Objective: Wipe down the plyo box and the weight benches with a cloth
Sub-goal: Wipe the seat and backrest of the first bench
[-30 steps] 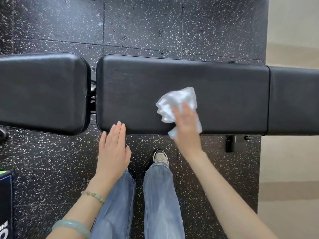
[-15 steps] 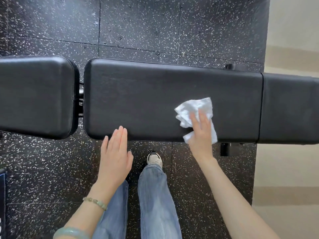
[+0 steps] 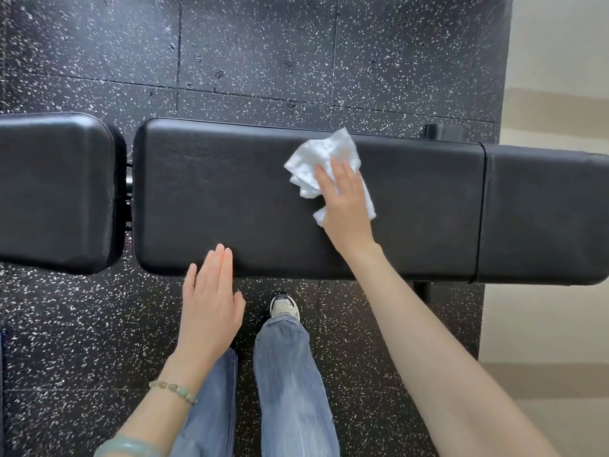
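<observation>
here, a long black padded worktop [image 3: 230, 199] of a weight bench is stretching across the view from left to right. a white crumpled cloth [image 3: 324, 153] is lying on this worktop, right of its middle and reaching up to its far edge. the right hand [image 3: 346, 202] is pressing down on the cloth with its fingers straight and close together, palm flat, so that bunched folds are sticking out to the left, beyond the fingertips, and beside the wrist. the left hand [image 3: 211, 298] is hovering at the near edge of the worktop, spread flat with the fingers straight and side by side, gripping nothing. its fingertips are overlapping that edge, though whether they are touching the pad is not possible to tell. a green bead bracelet [image 3: 173, 389] is sitting on the left wrist.

a shorter black padded seat [image 3: 56, 192] is lying just left of the worktop, with a narrow gap between them. another black pad section [image 3: 543, 216] is butting against its right end. the bench is standing on a black rubber floor with white specks [image 3: 263, 54]. below, blue jeans [image 3: 290, 374] and a white sneaker [image 3: 284, 306] are showing between the arms.
</observation>
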